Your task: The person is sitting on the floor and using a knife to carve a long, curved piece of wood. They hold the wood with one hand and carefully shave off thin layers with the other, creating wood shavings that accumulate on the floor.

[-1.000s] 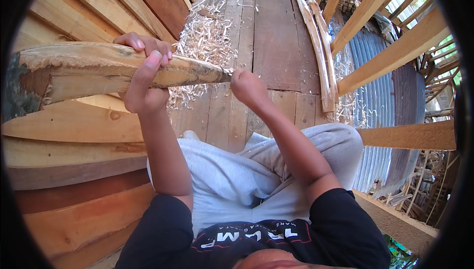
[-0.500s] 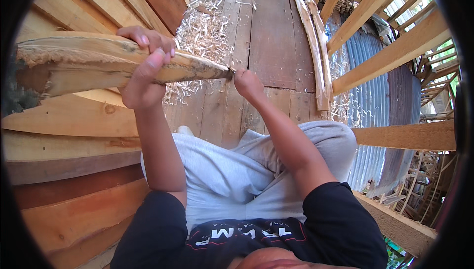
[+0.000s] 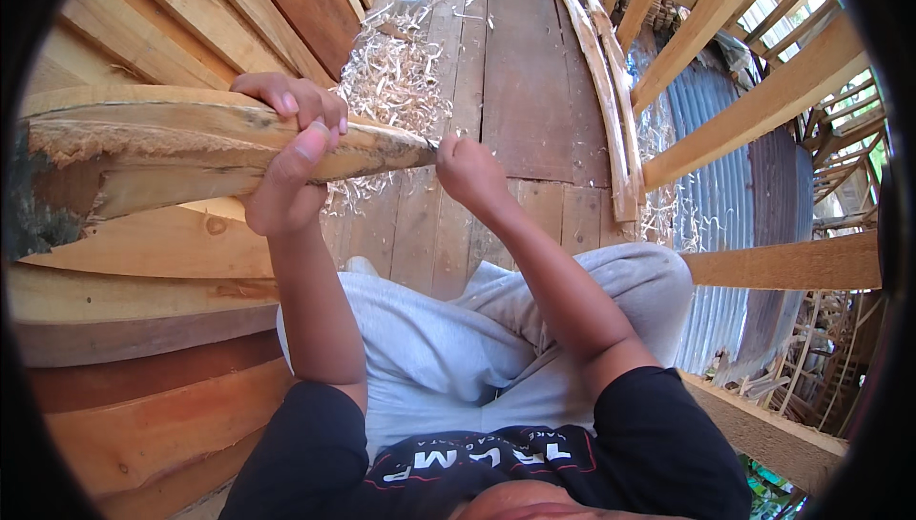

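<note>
Left hand (image 3: 286,162) wraps the wooden billet (image 3: 219,153), right hand (image 3: 468,172) fisted at its tapered tip; shavings (image 3: 396,81) piled on the floor suggest shaping well along, rough left end remaining.

Bare floorboards (image 3: 534,91) lie open toward twelve o'clock. Wood shavings (image 3: 396,81) pile at eleven. Stacked planks (image 3: 143,272) wall off nine, slanted beams (image 3: 754,100) block two, and the wood piece (image 3: 191,148) bars ten.

left grip (image 3: 286,162) wrapped (thumb up), right grip (image 3: 469,172) fisted
</note>
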A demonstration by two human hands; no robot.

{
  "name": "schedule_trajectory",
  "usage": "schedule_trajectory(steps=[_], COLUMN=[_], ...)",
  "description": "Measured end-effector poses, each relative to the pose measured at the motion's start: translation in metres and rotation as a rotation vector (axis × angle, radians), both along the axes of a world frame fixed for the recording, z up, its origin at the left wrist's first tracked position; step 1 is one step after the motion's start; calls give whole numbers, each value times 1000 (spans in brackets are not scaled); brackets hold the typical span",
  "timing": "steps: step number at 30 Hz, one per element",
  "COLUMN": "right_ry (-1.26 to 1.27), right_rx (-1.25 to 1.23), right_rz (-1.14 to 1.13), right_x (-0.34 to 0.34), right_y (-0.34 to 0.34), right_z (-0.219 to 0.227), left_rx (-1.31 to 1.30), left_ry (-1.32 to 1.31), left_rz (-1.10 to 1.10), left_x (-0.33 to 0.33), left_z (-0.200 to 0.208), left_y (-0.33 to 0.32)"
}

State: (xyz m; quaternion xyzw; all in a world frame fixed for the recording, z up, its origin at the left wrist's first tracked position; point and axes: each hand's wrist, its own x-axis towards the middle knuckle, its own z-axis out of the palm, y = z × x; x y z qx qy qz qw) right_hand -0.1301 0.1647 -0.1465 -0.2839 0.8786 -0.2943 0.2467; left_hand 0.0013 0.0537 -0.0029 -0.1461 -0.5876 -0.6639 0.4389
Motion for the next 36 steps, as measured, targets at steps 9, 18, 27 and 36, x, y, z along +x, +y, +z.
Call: schedule_trajectory(steps=[9, 18, 27, 36], right_ry=[30, 86, 114, 433], right_rx=[-67, 30, 36, 77], right_rz=[20, -44, -59, -30], right_x=[-4, -4, -8, -45], right_y=[-7, -2, -2, 2], right_z=[-9, -13, -38, -69], left_rx=[-20, -48, -87, -121], left_ry=[5, 40, 47, 36], left_rz=[-35, -115, -234, -306], left_x=[1, 5, 9, 12], left_z=[-1, -5, -6, -1], left_y=[-11, -22, -34, -45])
